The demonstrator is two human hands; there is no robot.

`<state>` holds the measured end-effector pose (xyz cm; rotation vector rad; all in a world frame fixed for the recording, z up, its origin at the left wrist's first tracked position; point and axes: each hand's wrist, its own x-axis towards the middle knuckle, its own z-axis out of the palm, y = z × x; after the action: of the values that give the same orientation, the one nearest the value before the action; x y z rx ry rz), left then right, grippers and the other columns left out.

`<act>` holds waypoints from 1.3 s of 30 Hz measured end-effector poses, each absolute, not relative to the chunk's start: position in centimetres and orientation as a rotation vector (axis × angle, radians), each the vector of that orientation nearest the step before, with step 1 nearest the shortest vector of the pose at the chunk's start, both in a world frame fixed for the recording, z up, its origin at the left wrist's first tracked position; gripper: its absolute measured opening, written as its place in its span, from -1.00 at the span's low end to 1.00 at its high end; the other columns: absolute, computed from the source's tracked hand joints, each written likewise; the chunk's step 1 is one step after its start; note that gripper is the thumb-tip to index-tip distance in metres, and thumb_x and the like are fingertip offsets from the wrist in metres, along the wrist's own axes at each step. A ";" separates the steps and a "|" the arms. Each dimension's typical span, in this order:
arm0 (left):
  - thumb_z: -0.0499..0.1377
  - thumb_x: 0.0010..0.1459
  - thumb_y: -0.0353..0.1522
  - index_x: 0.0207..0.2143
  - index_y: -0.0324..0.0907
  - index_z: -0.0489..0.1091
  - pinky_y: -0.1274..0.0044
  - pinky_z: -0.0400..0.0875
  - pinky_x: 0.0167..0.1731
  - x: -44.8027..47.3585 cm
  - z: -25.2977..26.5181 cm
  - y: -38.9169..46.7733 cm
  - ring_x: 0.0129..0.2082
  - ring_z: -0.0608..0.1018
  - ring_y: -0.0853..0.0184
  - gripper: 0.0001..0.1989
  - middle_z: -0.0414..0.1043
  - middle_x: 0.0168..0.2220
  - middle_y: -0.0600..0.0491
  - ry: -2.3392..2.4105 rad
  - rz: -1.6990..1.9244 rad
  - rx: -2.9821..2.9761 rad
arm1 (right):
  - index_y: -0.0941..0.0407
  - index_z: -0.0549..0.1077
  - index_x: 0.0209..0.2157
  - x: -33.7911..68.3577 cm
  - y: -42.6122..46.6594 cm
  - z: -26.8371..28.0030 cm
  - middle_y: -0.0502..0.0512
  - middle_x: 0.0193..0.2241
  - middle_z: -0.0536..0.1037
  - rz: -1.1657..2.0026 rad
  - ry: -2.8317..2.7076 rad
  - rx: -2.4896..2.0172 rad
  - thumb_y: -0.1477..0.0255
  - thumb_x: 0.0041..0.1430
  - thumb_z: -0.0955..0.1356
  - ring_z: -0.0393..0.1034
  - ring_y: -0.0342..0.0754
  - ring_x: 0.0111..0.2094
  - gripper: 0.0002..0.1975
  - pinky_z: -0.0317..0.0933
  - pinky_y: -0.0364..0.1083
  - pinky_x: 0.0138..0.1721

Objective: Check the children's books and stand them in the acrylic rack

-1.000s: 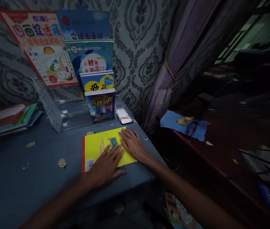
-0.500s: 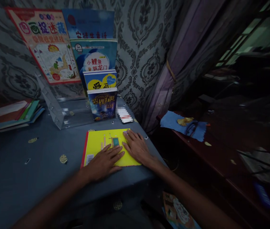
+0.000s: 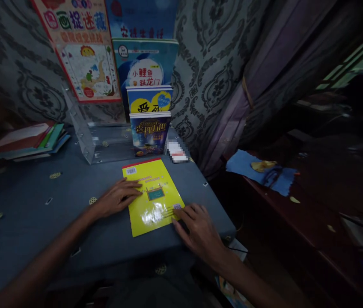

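A yellow book (image 3: 151, 208) with a red spine lies flat on the table, back cover up. Its spine edge points away from me and its barcode is at the far left corner. My left hand (image 3: 115, 199) rests at the book's left edge, fingers stretched out and their tips on the cover. At the near right edge is my right hand (image 3: 199, 229), its fingers lightly bent over the cover and the thumb apart from them. Neither hand is closed round the book.
Behind it, a clear acrylic rack (image 3: 83, 132) holds several upright books, with a dark blue book (image 3: 149, 132) in front. A blurred-out white card-like item (image 3: 177, 152) lies beside it. A book stack (image 3: 30, 141) sits far left. Past the table's right edge is a blue cloth (image 3: 245, 164).
The yellow book has turned about a quarter clockwise, its red spine going from the left to the far side. My hands have moved apart, to its left and right edges. The view has shifted.
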<state>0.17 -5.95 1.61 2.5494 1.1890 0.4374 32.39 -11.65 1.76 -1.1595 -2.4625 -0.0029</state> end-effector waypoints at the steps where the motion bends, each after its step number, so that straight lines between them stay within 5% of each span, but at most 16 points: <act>1: -0.05 0.45 -0.22 0.12 -0.08 0.47 0.17 0.18 0.35 0.4 1.2 -5.8 0.30 0.39 0.21 -0.61 0.41 0.25 -0.06 1.234 0.485 2.537 | 0.11 0.55 -0.11 32.3 -11.4 1.9 0.16 -0.31 0.62 0.022 -2.466 -1.139 0.41 0.38 0.29 0.42 0.07 -0.25 -0.79 0.24 0.03 -0.20; 6: -0.02 0.43 -0.18 0.21 -0.13 0.36 0.14 0.21 0.33 1.2 -0.5 -5.1 0.38 0.26 0.10 -0.57 0.26 0.33 -0.17 1.533 0.606 2.525 | 0.09 0.58 -0.27 30.2 -8.1 2.8 0.13 -0.36 0.63 0.191 -2.557 -1.073 0.43 0.41 0.24 0.48 0.04 -0.24 -0.72 0.29 0.02 -0.12; 8: -0.01 0.42 -0.18 0.21 -0.12 0.34 0.11 0.20 0.32 1.4 -0.9 -5.0 0.39 0.22 0.07 -0.58 0.23 0.34 -0.18 1.603 0.624 2.529 | 0.12 0.57 -0.09 27.9 -5.8 3.1 0.19 -0.23 0.66 0.277 -2.568 -1.064 0.41 0.43 0.22 0.51 0.07 -0.11 -0.71 0.31 0.06 0.01; 10: -0.01 0.42 -0.18 0.22 -0.12 0.32 0.08 0.20 0.31 1.5 -1.1 -5.1 0.39 0.21 0.05 -0.58 0.21 0.35 -0.19 1.634 0.634 2.543 | 0.15 0.40 0.20 24.8 -3.5 3.2 0.27 0.11 0.55 0.377 -2.549 -1.022 0.37 0.44 0.21 0.40 0.09 0.16 -0.61 0.24 0.10 0.19; 15: 0.01 0.40 -0.25 0.20 -0.16 0.34 0.04 0.21 0.29 1.7 -0.7 -5.0 0.32 0.31 0.05 -0.61 0.31 0.27 -0.21 1.618 0.556 2.599 | 0.23 0.24 0.33 18.5 1.2 3.0 0.31 0.35 0.28 0.601 -2.657 -0.856 0.22 0.49 0.15 0.09 0.08 0.40 -0.46 -0.01 0.15 0.39; 30: -0.06 0.44 -0.14 0.27 -0.05 0.31 0.00 0.18 0.29 1.4 -1.3 -5.0 0.40 0.22 0.01 -0.54 0.15 0.40 -0.19 1.709 0.429 2.607 | 0.24 0.22 0.36 25.1 5.2 0.2 0.34 0.38 0.21 0.358 -2.593 -1.237 0.24 0.48 0.14 0.02 0.07 0.43 -0.44 -0.11 0.18 0.42; 39: -0.10 0.42 -0.02 0.30 -0.11 0.26 -0.02 0.12 0.30 0.5 -0.5 -3.7 0.38 0.25 0.00 -0.43 0.19 0.38 -0.23 1.703 0.400 2.601 | 0.17 0.25 0.35 26.8 6.7 -0.1 0.21 0.35 0.28 0.573 -2.503 -1.190 0.33 0.49 0.06 0.10 0.03 0.40 -0.48 -0.06 0.21 0.40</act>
<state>0.54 -3.70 -0.46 2.6006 1.7032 0.4001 26.75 6.65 -0.08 -1.1902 -2.5034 0.5730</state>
